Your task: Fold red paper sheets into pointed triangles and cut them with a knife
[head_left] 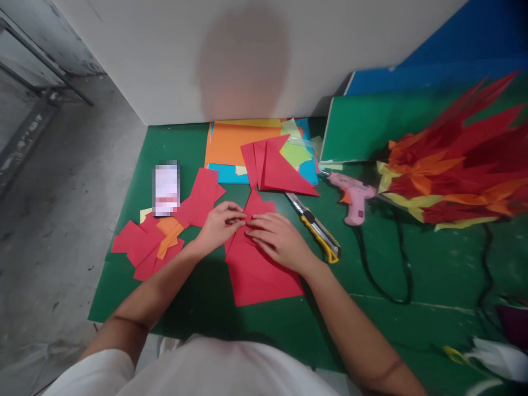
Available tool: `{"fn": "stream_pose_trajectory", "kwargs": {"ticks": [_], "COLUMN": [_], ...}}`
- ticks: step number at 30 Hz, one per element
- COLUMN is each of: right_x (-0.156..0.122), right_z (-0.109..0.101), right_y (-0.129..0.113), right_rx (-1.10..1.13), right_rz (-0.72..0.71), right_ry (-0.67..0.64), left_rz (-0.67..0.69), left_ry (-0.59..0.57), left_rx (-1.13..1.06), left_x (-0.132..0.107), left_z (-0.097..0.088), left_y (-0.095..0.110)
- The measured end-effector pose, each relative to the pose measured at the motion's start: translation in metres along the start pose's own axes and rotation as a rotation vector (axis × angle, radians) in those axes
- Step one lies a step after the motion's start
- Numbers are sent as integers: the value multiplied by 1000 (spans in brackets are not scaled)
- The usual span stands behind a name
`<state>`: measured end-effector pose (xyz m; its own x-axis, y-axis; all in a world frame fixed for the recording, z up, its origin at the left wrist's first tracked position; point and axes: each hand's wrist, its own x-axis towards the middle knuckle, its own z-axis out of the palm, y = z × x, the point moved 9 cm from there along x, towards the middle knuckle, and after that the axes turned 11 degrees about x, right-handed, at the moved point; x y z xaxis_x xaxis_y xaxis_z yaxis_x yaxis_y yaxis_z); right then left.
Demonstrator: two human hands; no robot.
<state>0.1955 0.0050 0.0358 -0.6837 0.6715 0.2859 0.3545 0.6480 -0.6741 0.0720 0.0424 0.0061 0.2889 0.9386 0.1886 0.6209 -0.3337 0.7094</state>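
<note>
A red folded paper (253,206) stands up to a point between my two hands. My left hand (218,225) pinches its left edge with thumb and forefinger. From the other side, the fingers of my right hand (278,239) are bent together on the same fold. Under both hands lies a larger red sheet (264,278), partly covered by my right hand. Just beyond is another red folded piece (280,168) with a sharp corner to the right. A yellow utility knife (319,228), blade out, rests right of my right hand.
Red paper scraps (142,245) and orange strips (168,234) lie at left below a phone (166,187). Coloured sheets (243,143) are stacked at the back. A pink glue gun (352,195) with a black cord and a red-orange paper flame piece (462,165) occupy the right.
</note>
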Motion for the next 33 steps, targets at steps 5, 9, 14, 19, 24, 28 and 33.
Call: {"fn": "stream_pose_trajectory", "kwargs": {"ticks": [5,9,14,19,24,28,33], "right_x": [0,-1,-3,-3,-4,-4,0], "right_z": [13,16,18,17,18,18,14], "right_y": [2,3,7,7,8,8,5], "right_rx": [-83,-107,-90,-65,-83,-97,-43], "right_rz": [-38,-43,-22,-16,-19,-23,16], "right_ry": [-79,-90,-92,-81,-82,-85,-79], "left_rz": [66,83,142,201,245,307,295], "left_ry": [15,24,11,11,-14,-36,-52], "left_rx": [106,141,164,210,269,261,266], "left_x": [-1,-1,-1,-2,-2,-1,0], "left_z": [0,-4,-6,-1,4,7,7], "left_y": [8,13,20,20,19,24,26]}}
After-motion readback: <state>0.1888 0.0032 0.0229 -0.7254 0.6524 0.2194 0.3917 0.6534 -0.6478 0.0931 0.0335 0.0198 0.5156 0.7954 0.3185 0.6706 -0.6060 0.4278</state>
